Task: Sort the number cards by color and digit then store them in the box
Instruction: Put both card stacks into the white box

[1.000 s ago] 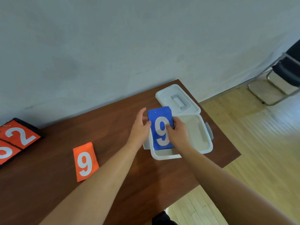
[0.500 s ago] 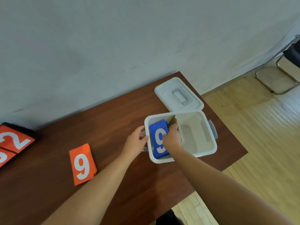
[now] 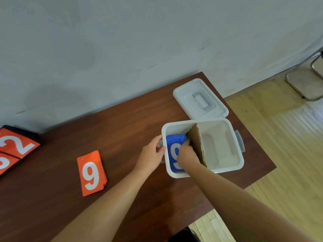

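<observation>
The right grip point(image 3: 187, 155), fingers curled on a stack of blue number cards point(image 3: 174, 142) showing a white 9, sits inside a white plastic box point(image 3: 176, 127). Just left, the left grip point(image 3: 151, 153) pinches the box's rim.

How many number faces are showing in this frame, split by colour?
Blue: 1, the blue 9 in the left compartment of the box.
Orange: 3, the orange 9 on the table, the orange 2 and a cut-off orange digit at the left edge.
Total: 4
</observation>
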`<state>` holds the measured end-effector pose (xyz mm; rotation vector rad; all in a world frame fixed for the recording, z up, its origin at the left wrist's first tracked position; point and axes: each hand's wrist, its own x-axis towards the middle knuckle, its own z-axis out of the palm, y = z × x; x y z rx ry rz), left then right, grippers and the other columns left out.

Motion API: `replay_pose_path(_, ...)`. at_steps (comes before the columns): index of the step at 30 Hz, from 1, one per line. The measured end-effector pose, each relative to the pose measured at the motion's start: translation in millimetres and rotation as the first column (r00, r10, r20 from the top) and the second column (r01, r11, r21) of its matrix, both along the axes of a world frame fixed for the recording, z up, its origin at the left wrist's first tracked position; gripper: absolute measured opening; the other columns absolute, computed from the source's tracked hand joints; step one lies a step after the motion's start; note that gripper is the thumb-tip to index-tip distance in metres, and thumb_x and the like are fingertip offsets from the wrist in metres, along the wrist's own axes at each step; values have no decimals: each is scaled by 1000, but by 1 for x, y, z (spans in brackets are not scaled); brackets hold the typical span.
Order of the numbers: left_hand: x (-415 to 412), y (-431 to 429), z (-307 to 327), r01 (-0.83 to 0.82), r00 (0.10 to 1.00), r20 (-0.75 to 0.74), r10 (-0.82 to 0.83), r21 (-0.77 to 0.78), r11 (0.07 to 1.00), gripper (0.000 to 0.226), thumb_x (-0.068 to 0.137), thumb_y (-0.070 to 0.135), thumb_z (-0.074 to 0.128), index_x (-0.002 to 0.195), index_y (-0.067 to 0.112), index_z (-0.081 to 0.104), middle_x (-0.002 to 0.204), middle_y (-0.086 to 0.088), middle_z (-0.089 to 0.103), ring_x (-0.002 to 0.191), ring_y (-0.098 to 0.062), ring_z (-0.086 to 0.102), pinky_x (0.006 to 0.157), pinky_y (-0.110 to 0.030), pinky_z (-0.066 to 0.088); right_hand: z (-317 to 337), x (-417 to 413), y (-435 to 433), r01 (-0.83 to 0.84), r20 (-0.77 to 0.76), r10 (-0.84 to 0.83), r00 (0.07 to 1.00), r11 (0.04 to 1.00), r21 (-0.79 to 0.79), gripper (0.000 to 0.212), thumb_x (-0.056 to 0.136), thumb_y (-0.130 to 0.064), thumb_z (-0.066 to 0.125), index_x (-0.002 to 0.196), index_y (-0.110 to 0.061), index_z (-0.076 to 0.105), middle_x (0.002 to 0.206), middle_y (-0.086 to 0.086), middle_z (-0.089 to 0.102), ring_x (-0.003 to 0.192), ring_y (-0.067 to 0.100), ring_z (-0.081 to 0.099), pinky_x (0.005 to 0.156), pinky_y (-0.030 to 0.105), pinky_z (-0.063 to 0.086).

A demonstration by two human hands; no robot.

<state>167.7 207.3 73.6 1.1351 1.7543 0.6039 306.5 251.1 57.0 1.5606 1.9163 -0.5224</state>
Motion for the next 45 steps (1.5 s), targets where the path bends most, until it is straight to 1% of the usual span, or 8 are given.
replay_pose_path(3,0,-1,1,-2,1000,20,2,0,1000,52,100,27,54,149,32,37,112,4,67,92,-10,69,80,-34,62,-8,0,2,139,-106,-124,987,980,143,71,92,-19,61,147,-3,19,133,19,50,117,30,56,99,39,47)
replay_pose_path(9,0,-2,3,-14,997,80,14,-1,1000,53,101,23,54,149,31,36,112,1,67,84,-8,69,68,-21,60,-16,-1,1,115,-137,-78,987,951,287,61,90,-23,65,138,-4,33,131,16,46,114,25,54,97,33,49)
replay_pose_path(16,-3,-6,1,2,999,51,-3,4,1000,53,101,26,54,150,32,36,104,5,69,77,-4,69,71,-22,59,-30,-1,4,51,-168,-47,985,999,15,55,89,-34,60,134,-17,36,134,16,40,112,30,47,94,41,44)
replay_pose_path(23,-51,-30,18,-104,994,20,104,11,994,22,99,22,55,118,32,58,96,7,69,77,-6,70,70,-21,55,47,-7,-13,469,-656,-270,704,871,145,29,97,-20,53,126,-17,51,123,1,50,93,11,51,86,26,51)
replay_pose_path(30,-158,-103,-13,-469,882,-82,464,-54,882,21,91,8,58,84,27,63,82,-2,66,75,-19,66,74,-34,47,87,-102,-60,282,-821,-40,569,948,149,36,97,-25,51,133,-21,51,130,-7,45,100,6,52,80,20,42)
replay_pose_path(35,-193,-133,-32,-605,794,-184,580,-142,783,23,94,18,54,113,14,67,116,-8,60,88,-23,62,72,-31,48,30,-167,-84,282,-712,-356,605,932,-227,44,93,-27,54,135,-13,49,129,5,57,115,17,55,97,28,43)
replay_pose_path(38,-205,-136,-50,-617,787,-180,590,-197,762,37,92,27,57,126,14,61,129,-14,54,109,-31,60,92,-38,50,-2,-196,-94,343,-628,-506,591,863,-372,51,93,-31,55,139,-8,46,135,8,56,123,22,53,100,29,40)
replay_pose_path(45,-223,-134,-68,-633,759,-98,643,-338,696,61,93,34,53,148,11,39,149,-15,43,132,-32,47,108,-45,42,-48,-246,-110,434,-565,-640,520,768,-471,57,91,-30,57,140,-4,45,133,11,58,119,24,56,100,33,45)
